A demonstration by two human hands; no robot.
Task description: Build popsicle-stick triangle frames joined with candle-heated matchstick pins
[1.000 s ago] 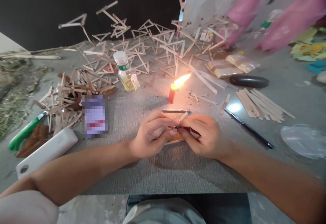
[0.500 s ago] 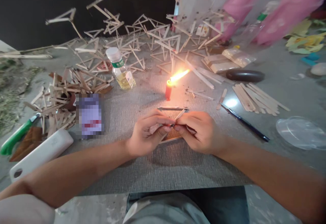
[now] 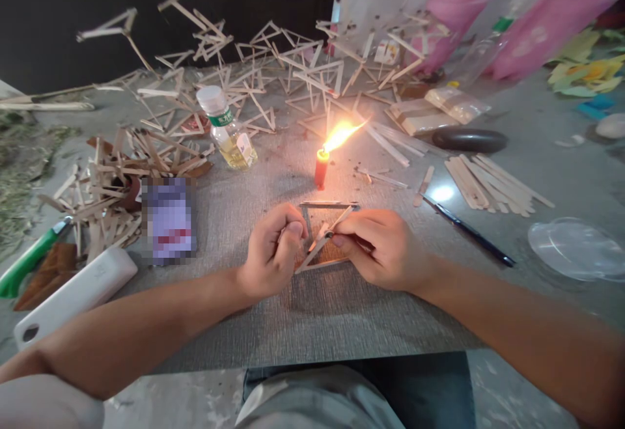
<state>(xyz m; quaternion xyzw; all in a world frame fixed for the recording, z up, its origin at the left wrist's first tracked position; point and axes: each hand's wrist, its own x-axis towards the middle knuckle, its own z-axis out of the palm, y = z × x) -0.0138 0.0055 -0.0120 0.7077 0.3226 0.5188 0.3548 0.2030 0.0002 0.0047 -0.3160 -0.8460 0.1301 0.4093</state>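
My right hand (image 3: 383,247) pinches a frame of craft sticks (image 3: 317,250) at a dark joint where sticks meet. This frame is low over the table, with one stick across the back and another along the front. To its left, my left hand (image 3: 273,247) is curled closed, thumb over the fingers, apart from the dark joint. Whatever those fingers hold, if anything, is hidden. Just beyond the frame a short red candle (image 3: 320,172) stands upright and burns, its flame leaning right.
Behind the candle spreads a tangle of joined sticks (image 3: 312,77). At left are a bottle of yellow liquid (image 3: 237,146), a loose stick pile (image 3: 112,188), a purple box (image 3: 169,227) and a white power bank (image 3: 78,295). Flat sticks (image 3: 488,185) and a pen (image 3: 469,230) lie right.
My left hand has drawn left, off the joint that both hands pinched, and its fingers have curled in. My right hand has stayed nearly in place, still gripping the frame.
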